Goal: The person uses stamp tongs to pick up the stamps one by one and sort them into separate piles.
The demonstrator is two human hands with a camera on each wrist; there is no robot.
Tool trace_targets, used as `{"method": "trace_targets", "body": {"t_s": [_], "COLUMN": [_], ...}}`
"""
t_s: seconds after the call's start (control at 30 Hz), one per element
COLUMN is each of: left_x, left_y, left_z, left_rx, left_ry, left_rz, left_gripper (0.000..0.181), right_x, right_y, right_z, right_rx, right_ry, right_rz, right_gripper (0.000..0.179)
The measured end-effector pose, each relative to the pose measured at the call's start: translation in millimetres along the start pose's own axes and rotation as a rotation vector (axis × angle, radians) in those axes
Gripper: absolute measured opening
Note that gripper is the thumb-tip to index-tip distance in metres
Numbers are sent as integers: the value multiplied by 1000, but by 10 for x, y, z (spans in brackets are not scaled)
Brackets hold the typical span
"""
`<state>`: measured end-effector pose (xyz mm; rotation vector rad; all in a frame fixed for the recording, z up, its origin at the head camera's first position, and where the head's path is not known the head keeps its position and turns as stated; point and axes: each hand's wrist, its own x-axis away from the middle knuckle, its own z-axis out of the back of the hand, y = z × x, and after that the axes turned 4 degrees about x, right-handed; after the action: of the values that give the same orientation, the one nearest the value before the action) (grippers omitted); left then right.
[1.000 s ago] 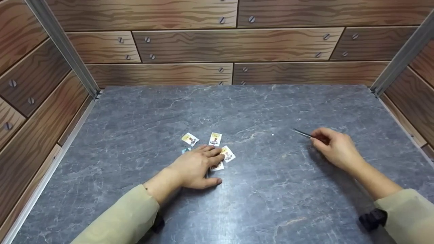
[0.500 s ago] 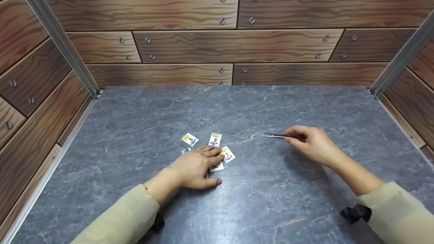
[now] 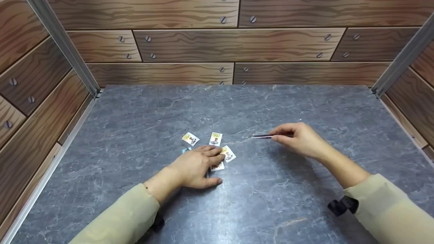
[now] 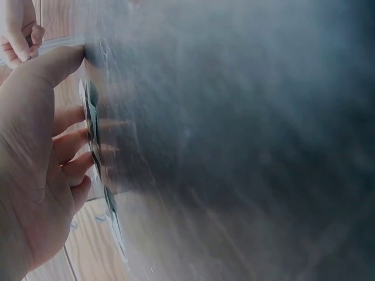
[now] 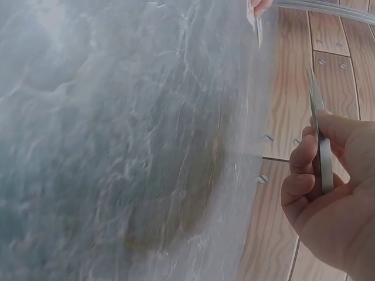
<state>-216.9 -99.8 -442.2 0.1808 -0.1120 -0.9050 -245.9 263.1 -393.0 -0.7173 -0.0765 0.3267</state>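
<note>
My left hand [image 3: 198,166] lies flat with fingers spread over a loose group of small printed paper pieces, its fingertips on some of them. One such paper piece [image 3: 228,154] shows beside the index finger, and another [image 3: 217,166] is partly hidden beneath the hand. Beyond the fingertips lie two more, an upper-left paper piece [image 3: 190,139] and an upright paper piece [image 3: 215,139]. A bluish scrap [image 3: 186,149] peeks out by the little finger. To the right, my right hand [image 3: 298,140] pinches metal tweezers [image 5: 319,134] between thumb and fingers, their thin tips pointing left toward the papers.
A grey marbled tabletop [image 3: 156,112] spreads under both hands. Wood-patterned panels [image 3: 183,45] stand behind it and at both sides, with metal corner posts [image 3: 64,47] at the back.
My right hand has moved left with the tweezers, closer to the paper pieces. The left hand and the papers stay where they were.
</note>
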Motion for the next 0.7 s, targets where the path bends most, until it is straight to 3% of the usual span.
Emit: {"method": "trace_targets", "body": {"t_s": [0.33, 0.7], "left_x": [12, 3], "left_y": [1, -7], "left_z": [-4, -6], "left_rx": [3, 4], "left_ry": [-3, -8], "left_rz": [2, 4], "left_gripper": [78, 79], "right_x": [-157, -222], "right_y": [77, 103], "right_z": [-87, -168], "right_rx": [-256, -344], "right_ry": [-76, -204], "right_rz": [-103, -187], "right_gripper": [31, 32]}}
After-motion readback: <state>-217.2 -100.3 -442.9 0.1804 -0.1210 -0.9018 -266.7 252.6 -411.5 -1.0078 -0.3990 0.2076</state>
